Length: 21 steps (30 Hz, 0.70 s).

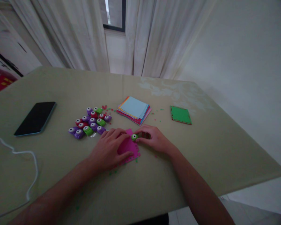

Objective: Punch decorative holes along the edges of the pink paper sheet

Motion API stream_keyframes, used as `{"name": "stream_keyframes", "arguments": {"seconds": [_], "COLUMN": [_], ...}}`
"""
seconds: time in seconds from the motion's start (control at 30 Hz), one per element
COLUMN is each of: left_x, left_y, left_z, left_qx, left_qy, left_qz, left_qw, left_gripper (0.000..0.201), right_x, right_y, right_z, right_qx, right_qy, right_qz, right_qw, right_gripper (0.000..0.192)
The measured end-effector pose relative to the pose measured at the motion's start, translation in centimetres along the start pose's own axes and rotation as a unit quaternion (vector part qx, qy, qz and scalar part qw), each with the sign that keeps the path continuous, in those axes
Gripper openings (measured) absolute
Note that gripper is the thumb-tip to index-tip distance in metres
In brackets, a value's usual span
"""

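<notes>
A pink paper square lies flat on the table in front of me. My left hand rests on its left side and holds it down with spread fingers. My right hand grips a small green paper punch at the pink paper's upper right edge. A cluster of several small purple, green and red punches sits just left of my hands. Tiny paper bits are scattered around the pink sheet.
A stack of coloured paper squares lies behind my hands. A green sheet with punched edges is at the right. A dark phone and a white cable lie at the left. The beige table ends near right.
</notes>
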State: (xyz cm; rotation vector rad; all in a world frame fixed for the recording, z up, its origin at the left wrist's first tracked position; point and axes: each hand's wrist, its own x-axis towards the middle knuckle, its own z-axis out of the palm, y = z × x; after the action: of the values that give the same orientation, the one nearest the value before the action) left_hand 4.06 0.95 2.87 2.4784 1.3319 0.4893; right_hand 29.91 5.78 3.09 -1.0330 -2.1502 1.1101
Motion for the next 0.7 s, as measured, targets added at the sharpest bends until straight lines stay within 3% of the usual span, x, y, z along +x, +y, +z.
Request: {"name": "stream_keyframes", "arguments": {"seconds": [0.7], "left_x": [0.30], "left_y": [-0.69], "left_z": [0.19], "left_qx": [-0.034], "left_qy": [-0.008], "left_qz": [-0.007], "left_qw": [0.999], "left_gripper": [0.051], "right_x": [-0.07], "right_y": [-0.09], "right_z": [-0.23], "right_qx": [0.033], "right_qy": [-0.009], "right_qz": [0.013], "right_qw": [0.999], "right_gripper": [0.030]}}
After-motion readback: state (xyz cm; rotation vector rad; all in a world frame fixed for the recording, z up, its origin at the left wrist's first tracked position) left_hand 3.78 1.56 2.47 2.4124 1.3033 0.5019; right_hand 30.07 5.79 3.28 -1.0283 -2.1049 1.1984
